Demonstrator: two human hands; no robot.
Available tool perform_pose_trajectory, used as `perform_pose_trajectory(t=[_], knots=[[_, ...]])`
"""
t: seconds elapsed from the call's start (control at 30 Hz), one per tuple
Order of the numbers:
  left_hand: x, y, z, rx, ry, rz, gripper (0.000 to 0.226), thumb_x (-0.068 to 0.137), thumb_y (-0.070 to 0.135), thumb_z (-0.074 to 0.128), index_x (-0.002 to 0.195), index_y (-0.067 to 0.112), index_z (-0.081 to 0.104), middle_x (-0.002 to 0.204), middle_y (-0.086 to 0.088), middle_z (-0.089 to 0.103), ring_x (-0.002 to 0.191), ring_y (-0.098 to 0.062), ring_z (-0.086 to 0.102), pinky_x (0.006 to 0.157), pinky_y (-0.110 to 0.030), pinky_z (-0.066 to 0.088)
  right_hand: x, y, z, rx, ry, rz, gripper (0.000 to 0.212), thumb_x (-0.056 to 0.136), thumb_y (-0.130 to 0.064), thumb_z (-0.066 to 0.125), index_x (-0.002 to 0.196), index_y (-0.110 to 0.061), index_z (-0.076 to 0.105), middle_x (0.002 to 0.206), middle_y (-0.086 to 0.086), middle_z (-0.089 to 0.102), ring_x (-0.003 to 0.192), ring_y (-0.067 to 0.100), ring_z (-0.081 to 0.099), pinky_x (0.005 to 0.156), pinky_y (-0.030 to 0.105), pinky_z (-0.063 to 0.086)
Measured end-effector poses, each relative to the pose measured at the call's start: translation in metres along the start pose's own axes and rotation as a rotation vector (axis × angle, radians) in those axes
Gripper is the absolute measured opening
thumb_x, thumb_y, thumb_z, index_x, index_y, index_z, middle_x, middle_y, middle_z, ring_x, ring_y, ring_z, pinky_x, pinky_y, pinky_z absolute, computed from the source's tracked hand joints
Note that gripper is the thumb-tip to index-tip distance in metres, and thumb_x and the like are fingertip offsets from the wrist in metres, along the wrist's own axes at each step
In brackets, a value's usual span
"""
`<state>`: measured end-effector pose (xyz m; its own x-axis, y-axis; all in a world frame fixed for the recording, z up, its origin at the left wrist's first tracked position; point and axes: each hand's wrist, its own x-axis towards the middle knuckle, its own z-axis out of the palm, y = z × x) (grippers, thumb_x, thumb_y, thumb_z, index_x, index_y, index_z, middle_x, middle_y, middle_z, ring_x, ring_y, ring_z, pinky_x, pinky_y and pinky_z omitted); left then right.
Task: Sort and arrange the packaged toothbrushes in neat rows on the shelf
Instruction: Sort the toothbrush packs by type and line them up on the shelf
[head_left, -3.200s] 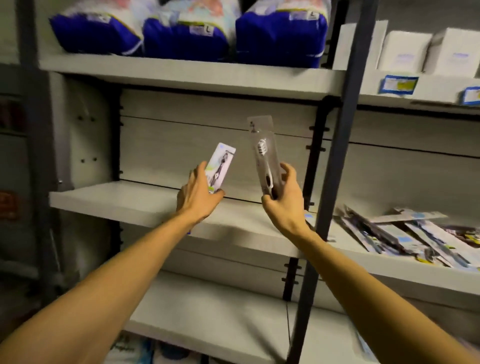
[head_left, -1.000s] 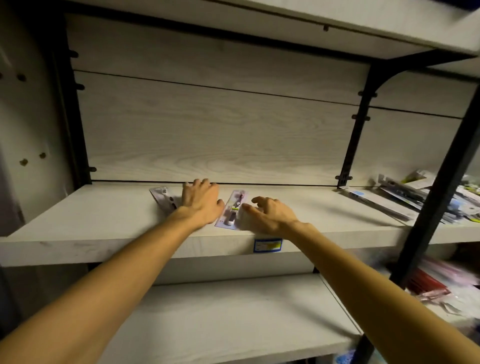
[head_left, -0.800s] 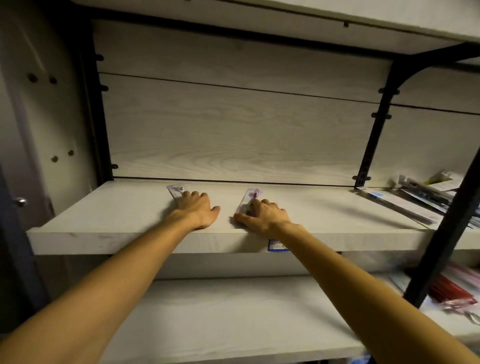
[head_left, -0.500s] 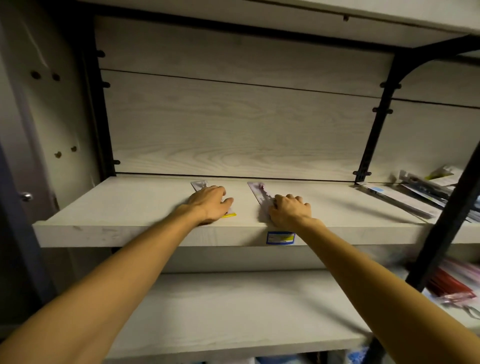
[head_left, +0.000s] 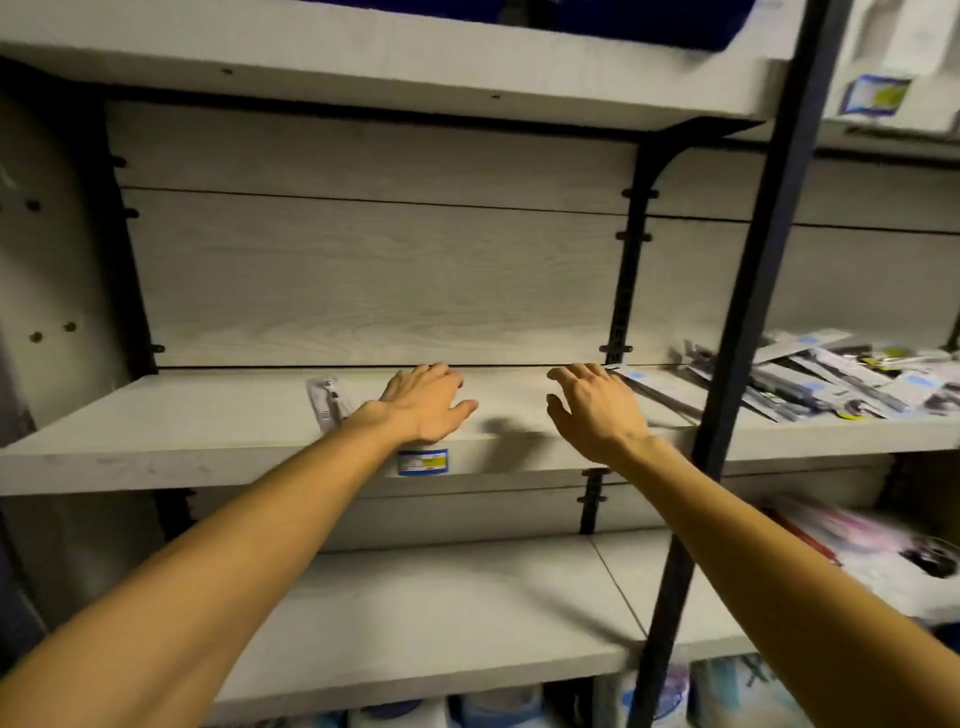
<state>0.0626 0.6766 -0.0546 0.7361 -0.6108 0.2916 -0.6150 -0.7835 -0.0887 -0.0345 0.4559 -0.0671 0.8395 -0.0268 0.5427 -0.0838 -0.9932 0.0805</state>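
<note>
Right hand (head_left: 597, 410) has lifted rightward toward the toothbrush pile (head_left: 826, 384), fingers spread

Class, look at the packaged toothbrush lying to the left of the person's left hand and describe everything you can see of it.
The packaged toothbrush is a narrow blister pack, clear plastic as it looks, with a dark item inside. It lies flat on the pale wood-look shelf, its long side running front to back, slightly slanted. The left hand rests just right of it; its near end disappears behind the wrist. Print is unreadable.

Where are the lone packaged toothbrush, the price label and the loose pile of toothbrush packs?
packaged toothbrush (head_left: 326, 402), head view, middle of its pack.
price label (head_left: 422, 462), head view, its centre on the shelf edge.
toothbrush pile (head_left: 831, 382), head view, a middle pack.
</note>
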Motion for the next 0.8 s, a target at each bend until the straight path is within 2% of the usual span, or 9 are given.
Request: perform_pose_trajectory(t=[0.07,0.13,0.2,0.3,0.43,0.57,0.8], knots=[[0.006,0.048,-0.004,0.007,0.037,0.070,0.053,0.102,0.054,0.036,0.134,0.016,0.053,0.139,-0.006,0.052,0.123,-0.028,0.051,0.098,-0.042,0.044,-0.025,0.040,-0.019,-0.010,0.057,-0.025,0.037,0.099,-0.033,0.047,0.130,-0.019,0.060,0.126,0.002,0.066,0.114,0.023,0.060,0.083,0.035,0.051],[0.011,0.098,-0.006,0.015,0.096,0.144,0.051,0.102,0.052,0.036,0.136,0.017,0.052,0.138,-0.005,0.053,0.123,-0.027,0.051,0.097,-0.041,0.044,-0.050,0.081,-0.035,-0.042,0.118,-0.028,0.028,0.097,-0.032,0.050,0.118,-0.021,0.066,0.113,-0.001,0.070,0.099,0.022,0.066,0.066,0.029,0.049],[0.016,0.146,-0.007,0.024,0.168,0.220,0.048,0.102,0.050,0.037,0.135,0.019,0.054,0.136,-0.004,0.056,0.121,-0.025,0.052,0.099,-0.040,0.043,-0.074,0.120,-0.049,-0.068,0.133,0.006,0.024,0.097,-0.033,0.051,0.112,-0.022,0.066,0.107,-0.001,0.069,0.094,0.022,0.066,0.062,0.028,0.045],[0.020,0.213,-0.006,0.018,0.247,0.336,0.042,0.101,0.047,0.041,0.127,0.019,0.058,0.129,-0.003,0.060,0.117,-0.023,0.054,0.098,-0.037,0.040,-0.106,0.174,-0.061,-0.081,0.076,0.095,0.031,0.098,-0.036,0.050,0.123,-0.021,0.060,0.118,0.004,0.064,0.106,0.025,0.060,0.075,0.038,0.054],[0.032,0.286,-0.004,0.081,0.230,0.496,0.038,0.099,0.046,0.045,0.119,0.018,0.060,0.119,-0.003,0.061,0.109,-0.024,0.058,0.090,-0.040,0.048,-0.145,0.233,-0.059,-0.151,-0.041,0.200,0.051,0.096,-0.038,0.054,0.140,-0.015,0.045,0.136,0.011,0.053,0.123,0.031,0.048,0.097,0.042,0.047],[0.063,0.341,-0.009,0.041,0.210,0.572,0.040,0.097,0.043,0.047,0.125,0.017,0.058,0.122,-0.003,0.060,0.108,-0.025,0.060,0.086,-0.040,0.050,-0.172,0.284,-0.058,-0.160,-0.113,0.261,0.058,0.093,-0.038,0.055,0.144,-0.016,0.039,0.140,0.010,0.047,0.128,0.030,0.042,0.101,0.040,0.041],[0.141,0.432,-0.007,0.027,0.284,0.613,0.037,0.093,0.041,0.048,0.118,0.016,0.060,0.116,-0.006,0.060,0.104,-0.028,0.060,0.075,-0.038,0.049,-0.183,0.382,-0.059,-0.230,-0.159,0.371,0.061,0.093,-0.040,0.057,0.146,-0.016,0.036,0.141,0.011,0.047,0.130,0.030,0.042,0.103,0.042,0.040]])
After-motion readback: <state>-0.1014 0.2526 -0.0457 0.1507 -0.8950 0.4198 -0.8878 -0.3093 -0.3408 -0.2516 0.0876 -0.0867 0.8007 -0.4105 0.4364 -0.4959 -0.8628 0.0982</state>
